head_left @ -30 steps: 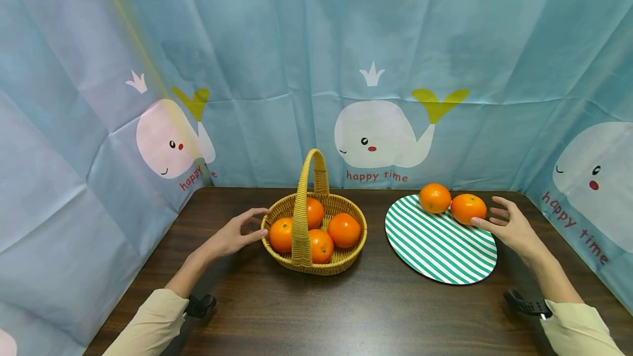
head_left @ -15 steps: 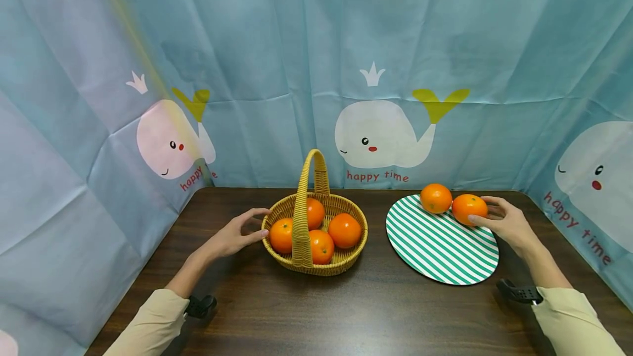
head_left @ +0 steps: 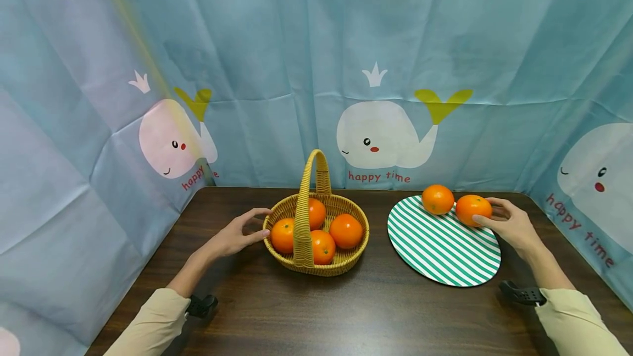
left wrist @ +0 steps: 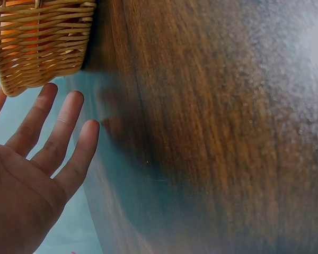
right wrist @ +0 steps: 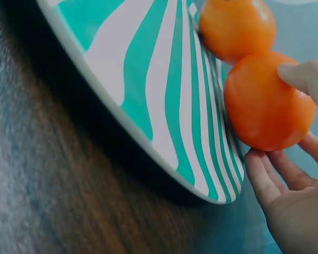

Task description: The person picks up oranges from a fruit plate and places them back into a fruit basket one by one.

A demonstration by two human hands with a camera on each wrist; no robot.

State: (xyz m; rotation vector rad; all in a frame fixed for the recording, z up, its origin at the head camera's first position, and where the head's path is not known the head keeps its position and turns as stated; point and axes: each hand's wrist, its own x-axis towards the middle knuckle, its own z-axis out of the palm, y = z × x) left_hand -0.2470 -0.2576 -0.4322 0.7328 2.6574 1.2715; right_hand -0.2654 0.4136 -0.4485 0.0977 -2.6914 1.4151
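My right hand [head_left: 511, 227] holds an orange [head_left: 473, 210] on the far right part of a round green-and-white striped mat [head_left: 445, 251]. In the right wrist view its thumb [right wrist: 302, 74] lies on that orange [right wrist: 267, 114] and the other fingers touch its lower side. A second orange [head_left: 437, 199] sits right beside it. My left hand [head_left: 234, 237] is at the left rim of a yellow wicker basket [head_left: 341, 265], thumb and forefinger at the rim. The left wrist view shows its other fingers [left wrist: 61, 124] extended under the basket [left wrist: 47, 47].
Several oranges [head_left: 346, 231] lie inside the basket, under its tall arched handle [head_left: 303, 218]. Everything stands on a dark wooden table [head_left: 346, 323]. A blue curtain [head_left: 267, 43] with whale prints hangs behind the table's back edge and along its sides.
My right hand's fingers have come in from beside the orange to touch and hold it. The left hand stays at the basket rim.
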